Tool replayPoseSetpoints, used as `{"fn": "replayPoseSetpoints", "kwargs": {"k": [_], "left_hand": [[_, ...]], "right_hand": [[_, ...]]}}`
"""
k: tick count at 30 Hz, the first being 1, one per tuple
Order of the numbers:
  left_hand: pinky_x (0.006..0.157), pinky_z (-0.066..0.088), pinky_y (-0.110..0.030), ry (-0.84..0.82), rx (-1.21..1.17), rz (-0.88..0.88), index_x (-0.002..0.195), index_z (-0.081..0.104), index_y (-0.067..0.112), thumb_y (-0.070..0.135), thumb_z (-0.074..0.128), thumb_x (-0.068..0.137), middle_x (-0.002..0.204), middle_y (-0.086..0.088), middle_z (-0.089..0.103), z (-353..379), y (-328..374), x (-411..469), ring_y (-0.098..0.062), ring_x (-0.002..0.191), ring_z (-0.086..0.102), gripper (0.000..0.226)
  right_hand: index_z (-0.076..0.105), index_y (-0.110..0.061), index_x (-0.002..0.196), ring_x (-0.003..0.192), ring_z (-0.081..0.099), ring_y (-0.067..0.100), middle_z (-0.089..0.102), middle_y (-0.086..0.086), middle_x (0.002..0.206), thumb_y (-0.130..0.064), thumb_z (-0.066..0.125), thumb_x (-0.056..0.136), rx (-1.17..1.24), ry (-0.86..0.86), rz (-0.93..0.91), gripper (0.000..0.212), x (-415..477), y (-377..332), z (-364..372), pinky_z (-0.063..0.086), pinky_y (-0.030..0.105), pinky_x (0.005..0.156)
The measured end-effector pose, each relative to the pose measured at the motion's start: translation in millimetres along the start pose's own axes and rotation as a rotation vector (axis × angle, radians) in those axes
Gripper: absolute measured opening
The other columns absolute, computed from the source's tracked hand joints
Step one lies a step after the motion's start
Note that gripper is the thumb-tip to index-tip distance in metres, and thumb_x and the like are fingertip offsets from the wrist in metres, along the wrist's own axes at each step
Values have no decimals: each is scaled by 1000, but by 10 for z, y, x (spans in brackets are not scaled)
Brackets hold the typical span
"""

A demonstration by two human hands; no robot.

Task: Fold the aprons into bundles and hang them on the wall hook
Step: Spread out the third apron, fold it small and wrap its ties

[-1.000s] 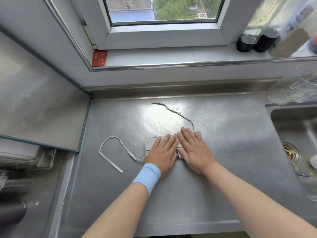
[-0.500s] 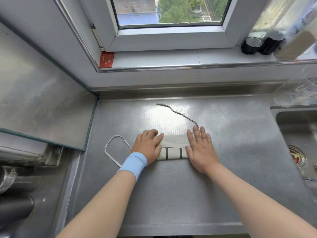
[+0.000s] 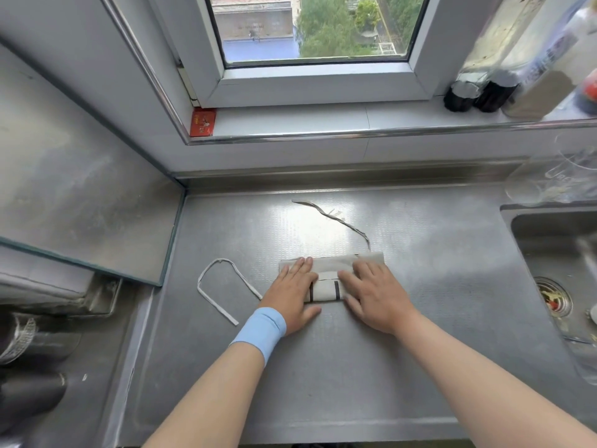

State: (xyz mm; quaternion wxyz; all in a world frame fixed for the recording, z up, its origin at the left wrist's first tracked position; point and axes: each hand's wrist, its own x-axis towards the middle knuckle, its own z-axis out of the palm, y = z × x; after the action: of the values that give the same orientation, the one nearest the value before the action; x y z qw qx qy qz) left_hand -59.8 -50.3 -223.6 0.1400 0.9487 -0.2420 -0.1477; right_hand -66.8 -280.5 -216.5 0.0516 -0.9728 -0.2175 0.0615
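Note:
A beige apron (image 3: 326,286), folded into a small flat bundle with two dark stripes, lies on the steel counter (image 3: 323,367). My left hand (image 3: 295,292), with a blue wristband, lies flat on the bundle's left part with straight fingers. My right hand (image 3: 374,294) presses flat on its right part. One apron strap (image 3: 219,286) loops out to the left on the counter. A second strap (image 3: 336,218) trails away behind the bundle toward the wall. No wall hook is in view.
A sink (image 3: 555,253) with a drain sits at the right edge. A clear glass jug (image 3: 555,179) stands behind it. Dark bottles (image 3: 478,92) and a red packet (image 3: 203,123) rest on the window sill. A raised steel panel (image 3: 80,202) borders the left.
Both hands slid apart along the bundle half a second ago, then came back closer together. The left hand now lies with fingers straight on the bundle's left end.

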Motion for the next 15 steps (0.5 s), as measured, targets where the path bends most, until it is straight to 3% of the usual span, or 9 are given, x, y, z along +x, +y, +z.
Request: {"fn": "replayPoseSetpoints", "kwargs": {"k": [2,4,9,12,15], "left_hand": [[119,15,-37,46,1,-35,134,43,24,50,61,81,156,-2,18,-27,-6,-19,-22,144,11,62],[112,27,-37,74,44,-66,131,48,27,54,62,77,138,-1,35,-76,11,-12,-24,128,28,63],[95,38,-30,26,18,-115,126,57,38,53,57,86,116,8,53,-228,-79,90,-19,111,45,43],[86,44,-32,41,-140,-229,120,60,35,44,51,94,110,5,65,-330,-141,179,-22,107,56,29],[84,45,-34,41,-153,-333,127,51,29,45,46,97,113,0,67,-363,-189,283,-27,104,61,35]], "right_hand": [[56,-20,112,96,50,25,52,3,107,-48,51,79,3,-48,-19,43,-37,86,-66,44,39,80],[58,-17,103,95,51,24,53,2,104,-39,49,75,-7,-66,-43,37,-36,182,-77,46,37,76],[59,-10,83,84,58,29,58,5,89,-29,41,84,126,-41,74,26,80,275,-152,47,34,64],[62,-11,89,86,58,27,58,6,94,-24,52,93,247,-7,213,17,198,338,-203,41,33,72],[61,-14,102,93,58,25,52,4,108,-26,57,94,427,-45,360,14,305,383,-229,44,33,82]]}}
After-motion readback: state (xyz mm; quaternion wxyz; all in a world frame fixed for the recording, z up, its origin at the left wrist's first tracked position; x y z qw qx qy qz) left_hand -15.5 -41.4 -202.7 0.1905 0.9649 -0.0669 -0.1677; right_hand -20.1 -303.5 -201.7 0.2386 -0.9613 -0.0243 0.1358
